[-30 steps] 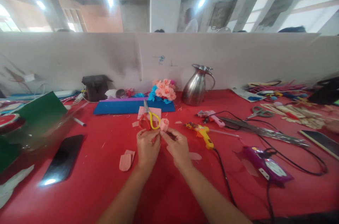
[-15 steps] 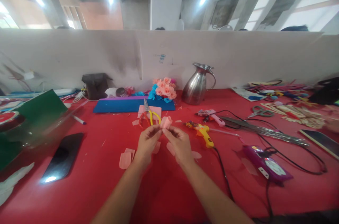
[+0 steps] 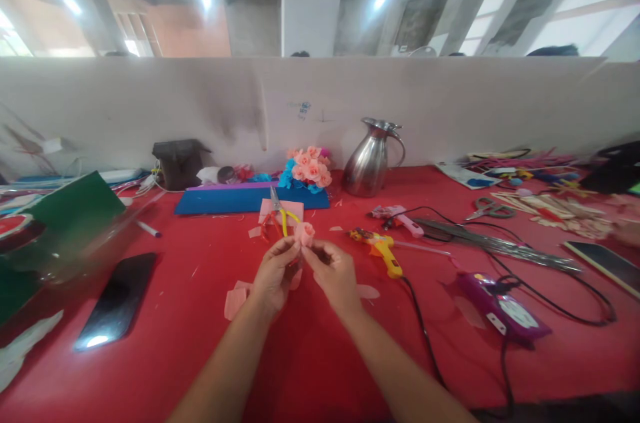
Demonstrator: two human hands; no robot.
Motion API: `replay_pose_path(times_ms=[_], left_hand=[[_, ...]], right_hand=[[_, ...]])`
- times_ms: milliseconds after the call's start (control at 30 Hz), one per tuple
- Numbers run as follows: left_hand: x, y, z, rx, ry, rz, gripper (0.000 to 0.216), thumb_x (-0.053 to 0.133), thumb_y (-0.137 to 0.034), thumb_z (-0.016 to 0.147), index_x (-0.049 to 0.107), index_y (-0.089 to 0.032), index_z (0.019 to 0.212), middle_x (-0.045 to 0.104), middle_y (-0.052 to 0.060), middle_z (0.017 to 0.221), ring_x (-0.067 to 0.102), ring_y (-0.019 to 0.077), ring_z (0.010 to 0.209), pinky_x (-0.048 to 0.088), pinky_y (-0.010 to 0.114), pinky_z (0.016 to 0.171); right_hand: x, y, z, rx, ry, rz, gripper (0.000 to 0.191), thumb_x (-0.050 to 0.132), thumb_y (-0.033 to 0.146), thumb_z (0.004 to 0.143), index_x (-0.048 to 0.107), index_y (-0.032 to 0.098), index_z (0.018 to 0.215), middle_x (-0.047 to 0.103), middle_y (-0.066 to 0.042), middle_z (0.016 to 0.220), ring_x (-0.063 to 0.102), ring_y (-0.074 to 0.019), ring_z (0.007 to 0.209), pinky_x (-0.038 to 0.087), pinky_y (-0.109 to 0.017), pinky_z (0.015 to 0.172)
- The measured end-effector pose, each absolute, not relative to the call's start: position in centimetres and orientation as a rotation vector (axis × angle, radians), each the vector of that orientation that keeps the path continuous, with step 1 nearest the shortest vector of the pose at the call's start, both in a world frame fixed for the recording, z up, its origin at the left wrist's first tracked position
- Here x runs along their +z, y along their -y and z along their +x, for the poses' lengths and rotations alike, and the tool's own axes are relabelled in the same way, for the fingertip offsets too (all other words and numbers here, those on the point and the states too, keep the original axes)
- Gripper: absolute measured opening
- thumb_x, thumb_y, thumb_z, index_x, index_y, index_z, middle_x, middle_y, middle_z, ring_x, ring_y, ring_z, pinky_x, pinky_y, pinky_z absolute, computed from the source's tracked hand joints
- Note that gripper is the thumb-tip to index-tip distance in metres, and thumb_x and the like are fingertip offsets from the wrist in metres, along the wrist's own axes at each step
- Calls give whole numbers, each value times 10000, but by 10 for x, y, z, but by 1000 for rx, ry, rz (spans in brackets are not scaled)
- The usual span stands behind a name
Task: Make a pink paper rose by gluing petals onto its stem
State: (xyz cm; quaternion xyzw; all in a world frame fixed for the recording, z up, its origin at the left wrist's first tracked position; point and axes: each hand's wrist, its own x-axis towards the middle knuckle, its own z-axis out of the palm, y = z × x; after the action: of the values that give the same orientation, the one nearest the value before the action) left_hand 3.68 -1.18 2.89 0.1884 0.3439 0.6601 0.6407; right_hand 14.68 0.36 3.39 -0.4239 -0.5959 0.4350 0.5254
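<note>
A small pink paper flower (image 3: 306,232) is pinched between both hands above the red table. My left hand (image 3: 274,271) grips its base from the left, thumb against fingers. From the right, my right hand (image 3: 334,274) closes thumb and fingertips on the same flower. Just behind the hands lie pliers (image 3: 285,219) with one yellow and one red handle, partly on a pink paper sheet (image 3: 295,208). Loose pink paper pieces (image 3: 235,302) lie beside my left wrist, and another pink petal piece (image 3: 368,291) rests right of my right hand.
A yellow glue gun (image 3: 384,254), a pink glue gun (image 3: 400,219) and a purple power strip (image 3: 505,313) with cables lie to the right. A steel jug (image 3: 369,160) stands behind, beside a pink flower bunch (image 3: 311,168). At left lies a black phone (image 3: 117,300).
The flower has shifted slightly left and turned, so its rolled centre shows more. My right hand has moved a little left with it; both hands keep their pinch.
</note>
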Motion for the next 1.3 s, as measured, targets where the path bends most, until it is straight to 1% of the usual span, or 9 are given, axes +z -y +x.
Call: replay_pose_path(times_ms=[267, 400, 600, 733, 833, 967, 1133, 1200, 1300], left_hand=[[23, 10, 36, 1520, -780, 459, 226, 762, -201, 564, 603, -168, 721, 609, -26, 680, 559, 66, 616, 437, 192, 655], [25, 12, 37, 1514, -767, 442, 205, 757, -210, 583, 609, -157, 714, 613, -21, 700, 557, 62, 634, 439, 198, 679], [33, 15, 39, 1510, -748, 410, 238, 771, -199, 554, 600, -176, 718, 614, -29, 710, 563, 67, 640, 446, 203, 682], [33, 15, 36, 1465, -695, 522, 178, 745, -204, 606, 623, -174, 732, 622, -22, 741, 570, 65, 680, 441, 191, 719], [32, 16, 33, 1425, -678, 554, 156, 734, -203, 623, 638, -173, 742, 617, -19, 713, 561, 60, 653, 435, 177, 689], [32, 18, 30, 1372, -680, 563, 190, 744, -193, 606, 652, -169, 770, 615, -2, 733, 551, 64, 646, 421, 168, 641], [31, 19, 30, 1289, -653, 652, 162, 720, -207, 644, 649, -140, 773, 553, -2, 650, 441, 37, 516, 368, 156, 519], [31, 19, 31, 1262, -674, 669, 147, 708, -214, 660, 638, -137, 765, 536, -5, 637, 407, 31, 490, 344, 152, 487], [31, 19, 31, 1277, -713, 647, 155, 709, -219, 659, 617, -148, 762, 522, -14, 626, 399, 30, 484, 343, 149, 486]], right_hand=[[33, 1, 146, 1021, 1420, -973, 210, 619, 348, 733, 661, 184, 857, 687, -46, 768, 612, -171, 672, 487, -285, 622], [39, 4, 146, 975, 1437, -981, 180, 615, 343, 742, 662, 189, 822, 682, -33, 736, 602, -161, 651, 480, -279, 619], [40, 5, 147, 895, 1439, -987, 157, 625, 349, 735, 666, 206, 786, 682, -24, 727, 599, -162, 645, 467, -276, 616], [39, 7, 147, 839, 1452, -974, 140, 629, 340, 732, 662, 211, 775, 675, -22, 714, 588, -160, 633, 454, -272, 608], [42, 11, 148, 834, 1455, -947, 114, 632, 325, 729, 647, 212, 740, 656, -16, 690, 563, -151, 612, 438, -268, 596], [49, 13, 153, 926, 1511, -826, 117, 613, 319, 742, 613, 207, 707, 600, -3, 660, 523, -139, 608, 420, -262, 594], [47, 3, 160, 1206, 1282, -661, 155, 505, 333, 821, 600, 210, 814, 572, 1, 672, 507, -127, 600, 387, -248, 559], [45, -2, 161, 1247, 1204, -649, 165, 501, 339, 823, 604, 210, 826, 557, 8, 644, 491, -120, 568, 363, -243, 531], [43, -6, 162, 1265, 1177, -651, 170, 512, 345, 812, 607, 204, 813, 548, 12, 622, 477, -113, 544, 346, -239, 511]])
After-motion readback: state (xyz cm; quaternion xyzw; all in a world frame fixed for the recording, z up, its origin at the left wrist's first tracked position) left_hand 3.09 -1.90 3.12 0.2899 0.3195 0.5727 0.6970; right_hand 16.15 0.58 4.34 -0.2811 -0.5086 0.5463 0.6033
